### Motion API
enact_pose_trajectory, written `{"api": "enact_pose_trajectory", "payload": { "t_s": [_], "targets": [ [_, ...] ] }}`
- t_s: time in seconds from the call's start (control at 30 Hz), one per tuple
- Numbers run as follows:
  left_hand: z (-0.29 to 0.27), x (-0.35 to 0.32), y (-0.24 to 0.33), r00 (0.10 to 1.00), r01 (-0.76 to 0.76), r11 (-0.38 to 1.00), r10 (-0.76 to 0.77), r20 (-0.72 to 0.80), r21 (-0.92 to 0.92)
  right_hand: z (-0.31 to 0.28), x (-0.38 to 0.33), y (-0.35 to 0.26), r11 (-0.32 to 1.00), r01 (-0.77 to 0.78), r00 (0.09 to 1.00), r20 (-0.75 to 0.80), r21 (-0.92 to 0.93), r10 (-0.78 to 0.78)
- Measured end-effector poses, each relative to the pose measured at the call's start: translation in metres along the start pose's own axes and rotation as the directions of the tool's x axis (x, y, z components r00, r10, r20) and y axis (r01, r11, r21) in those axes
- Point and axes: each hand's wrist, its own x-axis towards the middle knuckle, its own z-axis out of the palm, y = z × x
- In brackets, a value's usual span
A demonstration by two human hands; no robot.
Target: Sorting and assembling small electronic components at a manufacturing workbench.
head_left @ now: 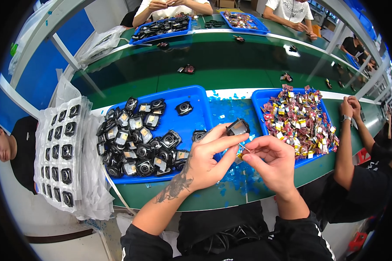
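Note:
My left hand is closed around a black watch case, gripping it between thumb and fingers over the bench. Just to its right, my right hand pinches something small and thin, too small to name, close below the case. Left of my hands, a blue tray carries a heap of similar black watch cases, some showing their round backs. Beside my right hand, a second blue tray is piled with small reddish and yellow flex-circuit parts.
Blue film scraps litter the bench between the trays. At far left stands a stack of clear blister trays with watch parts. A green conveyor belt runs beyond, carrying scattered parts. Co-workers sit across and at right, including a co-worker's hands.

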Motion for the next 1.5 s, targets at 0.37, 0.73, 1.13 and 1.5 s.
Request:
{"api": "enact_pose_trajectory", "payload": {
  "t_s": [0.37, 0.73, 1.13, 1.5],
  "targets": [
    [0.004, 0.004, -0.009, 0.972, 0.168, 0.984, -0.157, 0.173, -0.052, -0.037, 0.011, -0.01, 0.986, -0.164, 0.973, 0.16, -0.022, 0.166],
    [0.009, 0.001, -0.018, 0.902, 0.422, 0.888, -0.392, 0.179, -0.183, -0.014, 0.005, 0.003, 0.984, -0.05, 0.998, -0.044, -0.17, 0.043],
    [0.018, -0.003, -0.018, 0.915, 0.4, 0.814, -0.379, 0.137, -0.421, -0.003, 0.005, 0.025, 0.983, 0.048, 0.98, -0.18, -0.177, -0.081],
    [0.02, -0.001, -0.014, 0.935, 0.34, 0.813, -0.346, 0.078, -0.473, -0.007, 0.014, 0.014, 0.964, 0.038, 0.988, -0.136, -0.265, -0.077]
  ]
}}
